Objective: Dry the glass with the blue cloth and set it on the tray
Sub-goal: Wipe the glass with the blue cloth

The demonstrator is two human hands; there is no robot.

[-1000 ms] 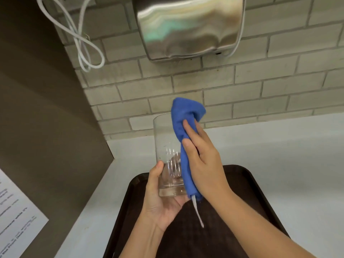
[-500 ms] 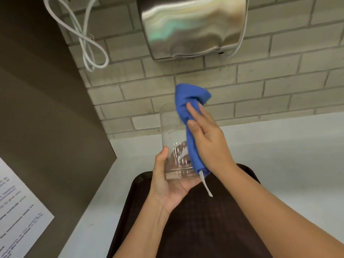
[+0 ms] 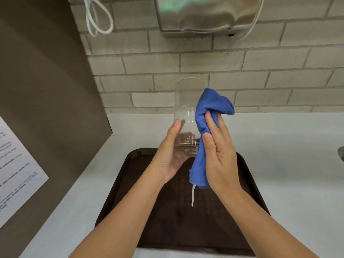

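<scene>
A clear tall glass (image 3: 185,108) is held upright above the far end of a dark brown tray (image 3: 130,183). My left hand (image 3: 170,153) cups its base from below and the left, thumb along the wall. My right hand (image 3: 219,151) presses a blue cloth (image 3: 206,127) flat against the glass's right side. The cloth bunches above my fingers and hangs below my palm, with a white tag dangling. The glass's right wall is hidden by the cloth.
The tray lies on a white counter (image 3: 288,164) against a brick wall. A steel hand dryer (image 3: 204,13) hangs overhead, with a white cable (image 3: 96,21) to its left. A brown panel (image 3: 46,90) with a printed sheet (image 3: 16,174) closes the left side.
The cloth has slid from over the glass's rim down its right side. The rim now stands uncovered. Both hands and glass sit a little higher above the tray.
</scene>
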